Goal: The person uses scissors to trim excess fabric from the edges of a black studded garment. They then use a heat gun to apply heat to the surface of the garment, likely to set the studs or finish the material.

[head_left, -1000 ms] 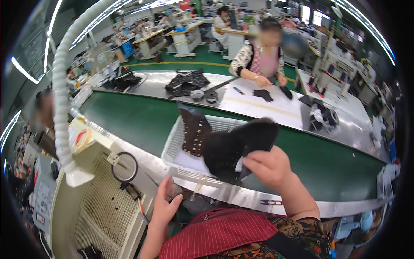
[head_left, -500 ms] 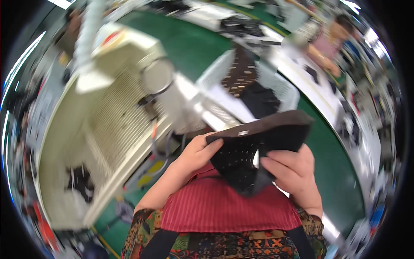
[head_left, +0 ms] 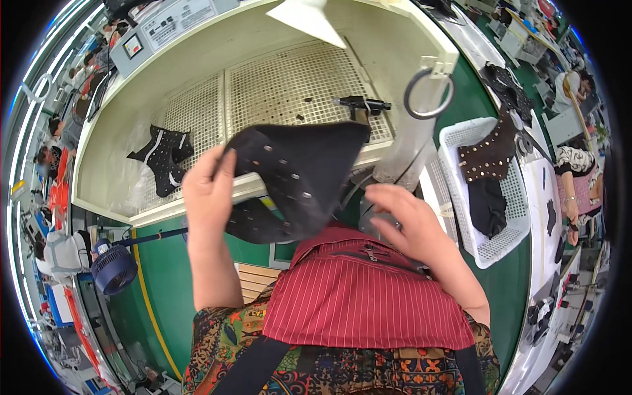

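Observation:
In my left hand is a black shoe upper with small metal studs, its edge pinched between thumb and fingers. The piece hangs opened out over the front edge of a cream work booth. My right hand is apart from it, fingers spread and nothing in them. Beyond the upper, a black spray-gun-like tool lies at the booth's grated floor. Another black studded upper rests in the booth's left part, beside clear plastic.
To the right stands a white basket holding a brown studded upper and black pieces. A clear plastic sleeve hangs below a ring at the booth's right end. A blue fan stands left. People sit at a long white table on the right.
The view has swung left, bringing the booth in front of me. My right hand has let go of the black upper, which now hangs from my left hand alone.

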The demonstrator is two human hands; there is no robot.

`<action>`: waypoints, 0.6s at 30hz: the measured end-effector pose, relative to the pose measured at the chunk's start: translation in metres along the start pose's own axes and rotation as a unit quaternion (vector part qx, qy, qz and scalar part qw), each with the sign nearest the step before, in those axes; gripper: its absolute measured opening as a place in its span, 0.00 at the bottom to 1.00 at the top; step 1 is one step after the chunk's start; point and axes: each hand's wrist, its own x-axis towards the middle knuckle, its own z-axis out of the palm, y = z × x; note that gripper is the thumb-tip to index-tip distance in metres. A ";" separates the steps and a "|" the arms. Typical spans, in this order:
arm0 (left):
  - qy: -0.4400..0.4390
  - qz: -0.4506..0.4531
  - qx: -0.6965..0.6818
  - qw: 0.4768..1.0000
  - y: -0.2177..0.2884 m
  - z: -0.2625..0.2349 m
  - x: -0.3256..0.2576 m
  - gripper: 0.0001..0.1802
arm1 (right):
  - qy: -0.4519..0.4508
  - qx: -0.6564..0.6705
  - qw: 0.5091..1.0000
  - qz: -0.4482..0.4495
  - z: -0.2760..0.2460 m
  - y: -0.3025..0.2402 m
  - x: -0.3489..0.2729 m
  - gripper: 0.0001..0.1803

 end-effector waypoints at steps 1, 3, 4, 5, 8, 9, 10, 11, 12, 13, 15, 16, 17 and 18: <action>0.000 0.013 0.047 0.999 -0.006 -0.012 0.013 0.10 | -0.020 0.033 0.998 0.052 0.004 0.007 0.010 0.24; 0.001 0.047 0.145 0.988 -0.016 -0.025 0.043 0.10 | 0.001 0.040 0.994 0.102 0.016 0.033 0.024 0.24; 0.001 0.064 0.205 0.977 -0.017 -0.029 0.060 0.11 | 0.011 0.061 0.989 0.131 0.022 0.047 0.031 0.24; -0.016 0.045 0.228 0.972 -0.013 -0.026 0.077 0.11 | 0.025 0.043 0.989 0.141 0.025 0.059 0.038 0.25; -0.044 0.067 0.315 0.946 -0.059 -0.003 0.127 0.16 | 0.064 -0.047 0.984 0.157 0.040 0.104 0.062 0.23; -0.074 0.043 0.325 0.942 -0.078 0.005 0.137 0.16 | 0.070 -0.100 0.982 0.147 0.046 0.117 0.072 0.23; -0.104 0.017 0.335 0.936 -0.099 0.014 0.143 0.17 | 0.074 -0.152 0.976 0.135 0.051 0.129 0.082 0.23; -0.144 -0.028 0.352 0.924 -0.123 0.024 0.145 0.17 | 0.078 -0.204 0.968 0.124 0.057 0.136 0.091 0.23; -0.187 -0.069 0.365 0.909 -0.140 0.035 0.148 0.17 | 0.060 -0.209 0.958 0.186 0.062 0.140 0.100 0.24; -0.212 -0.081 0.361 0.904 -0.145 0.048 0.151 0.18 | 0.048 -0.217 0.942 0.253 0.066 0.143 0.108 0.25; -0.251 -0.114 0.345 0.897 -0.139 0.063 0.154 0.20 | 0.049 -0.180 0.918 0.350 0.069 0.153 0.117 0.27; -0.269 -0.127 0.334 0.894 -0.140 0.068 0.161 0.22 | 0.064 -0.136 0.913 0.380 0.070 0.160 0.119 0.27; -0.287 -0.141 0.323 0.891 -0.143 0.073 0.169 0.23 | 0.078 -0.091 0.905 0.407 0.071 0.169 0.121 0.28; -0.304 -0.156 0.312 0.887 -0.143 0.076 0.174 0.24 | 0.114 -0.030 0.896 0.427 0.074 0.183 0.118 0.28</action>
